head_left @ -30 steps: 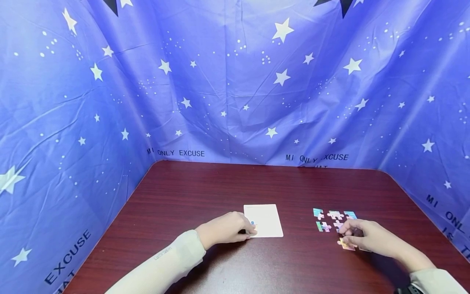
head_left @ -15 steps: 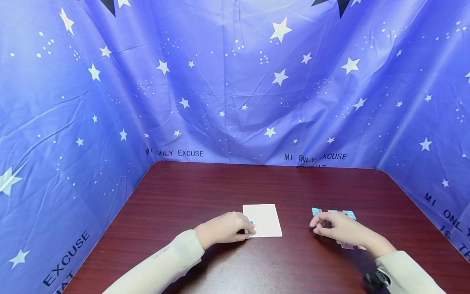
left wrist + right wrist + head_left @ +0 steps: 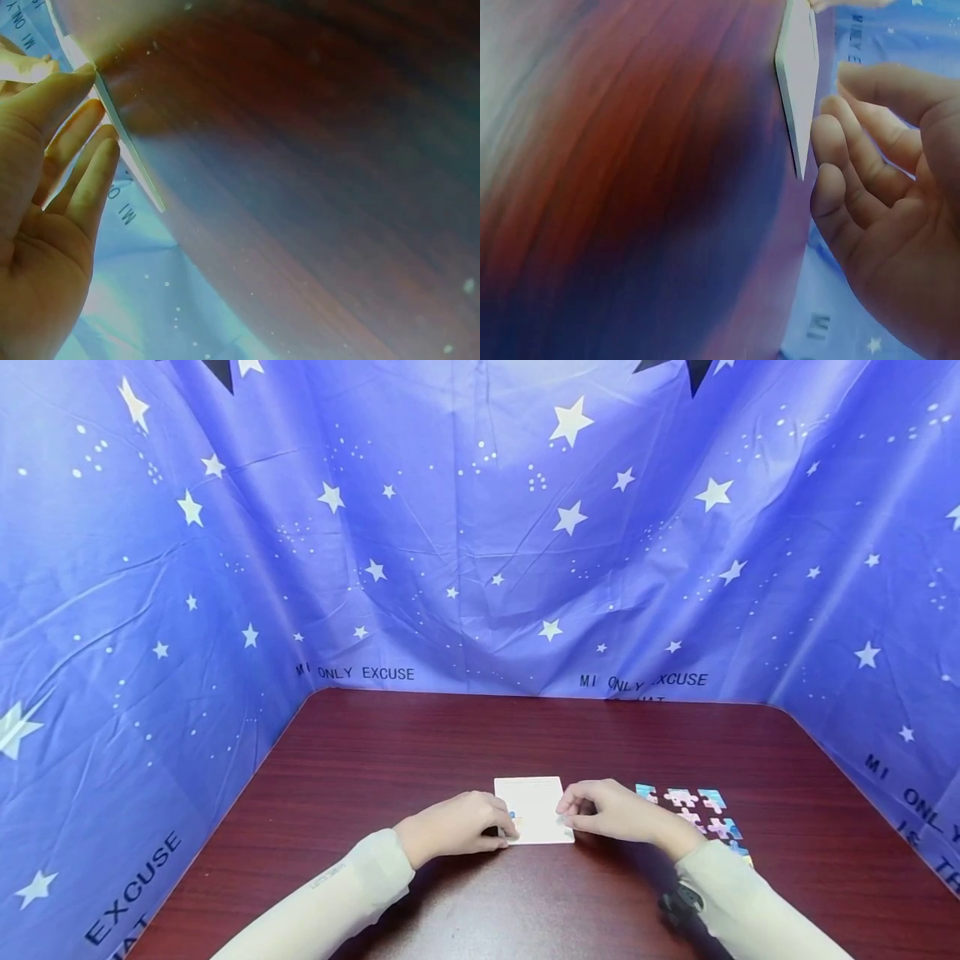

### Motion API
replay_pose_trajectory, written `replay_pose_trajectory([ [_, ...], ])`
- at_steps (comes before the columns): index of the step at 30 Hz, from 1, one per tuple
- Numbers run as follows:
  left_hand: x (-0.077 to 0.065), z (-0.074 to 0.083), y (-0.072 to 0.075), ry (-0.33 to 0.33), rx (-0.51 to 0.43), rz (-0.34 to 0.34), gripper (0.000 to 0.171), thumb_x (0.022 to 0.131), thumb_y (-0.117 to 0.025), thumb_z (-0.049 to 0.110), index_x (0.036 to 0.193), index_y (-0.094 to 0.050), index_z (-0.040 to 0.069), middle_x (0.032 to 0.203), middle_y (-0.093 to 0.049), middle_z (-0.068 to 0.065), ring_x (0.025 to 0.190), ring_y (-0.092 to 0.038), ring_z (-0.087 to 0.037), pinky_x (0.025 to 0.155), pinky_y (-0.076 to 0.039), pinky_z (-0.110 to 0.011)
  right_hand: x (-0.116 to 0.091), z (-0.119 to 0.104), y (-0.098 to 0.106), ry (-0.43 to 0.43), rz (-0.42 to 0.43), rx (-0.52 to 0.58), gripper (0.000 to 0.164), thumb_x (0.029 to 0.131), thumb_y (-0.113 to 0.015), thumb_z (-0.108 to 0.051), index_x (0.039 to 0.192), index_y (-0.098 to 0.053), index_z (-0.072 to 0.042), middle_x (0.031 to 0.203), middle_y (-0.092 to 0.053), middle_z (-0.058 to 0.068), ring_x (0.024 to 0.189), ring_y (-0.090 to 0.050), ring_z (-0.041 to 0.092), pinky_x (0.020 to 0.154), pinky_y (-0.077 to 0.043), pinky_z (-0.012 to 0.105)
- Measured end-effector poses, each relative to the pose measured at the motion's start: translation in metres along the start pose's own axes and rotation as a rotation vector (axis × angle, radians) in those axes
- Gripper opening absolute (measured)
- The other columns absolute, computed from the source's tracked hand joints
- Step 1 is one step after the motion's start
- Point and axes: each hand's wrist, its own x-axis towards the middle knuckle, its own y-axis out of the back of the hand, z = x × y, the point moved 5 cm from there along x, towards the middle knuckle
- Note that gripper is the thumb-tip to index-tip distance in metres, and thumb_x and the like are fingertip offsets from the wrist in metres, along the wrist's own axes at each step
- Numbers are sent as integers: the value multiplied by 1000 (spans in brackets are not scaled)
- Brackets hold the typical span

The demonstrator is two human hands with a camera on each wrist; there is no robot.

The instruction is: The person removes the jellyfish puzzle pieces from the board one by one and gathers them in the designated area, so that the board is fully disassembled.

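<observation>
A thin square white board (image 3: 534, 797) lies on the table. My left hand (image 3: 453, 825) grips its near left corner, index finger over the top and thumb (image 3: 71, 84) against the edge. A small blue and orange puzzle piece (image 3: 512, 817) shows beside those fingertips. At the board's right edge my right hand (image 3: 622, 814) has bent fingers, with fingertips over the near right corner. In the right wrist view the fingers (image 3: 829, 139) curl close by the board; I cannot tell whether a small piece is between the fingertips.
Several colourful puzzle pieces (image 3: 681, 797) lie to the right, partly hidden behind my right hand and sleeve (image 3: 750, 893). The dark red wooden table (image 3: 405, 735) ends at a blue star-printed cloth (image 3: 480, 568) on three sides.
My right hand has moved left from over the puzzle pieces, across the table, to the board's right edge. The left hand stays at the board's near left corner.
</observation>
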Motion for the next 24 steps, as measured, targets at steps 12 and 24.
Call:
replay_pose_trajectory([
  [12,-1,2,2,11,30,-3,10,89,-77,14,99,-78,16,90,-67,8,86,-57,0,82,-43,-9,35,-17,-39,49,-93,-33,37,90,-73,-17,122,-67,2,83,-58,-11,73,-51,-1,68,-47,22],
  [24,-8,-1,6,-24,33,-50,10,89,-76,11,97,-78,17,91,-71,13,88,-61,0,84,-46,-11,37,-22,-42,12,-43,-61,36,91,-74,-13,124,-69,-3,80,-52,-10,73,-48,4,67,-44,23],
])
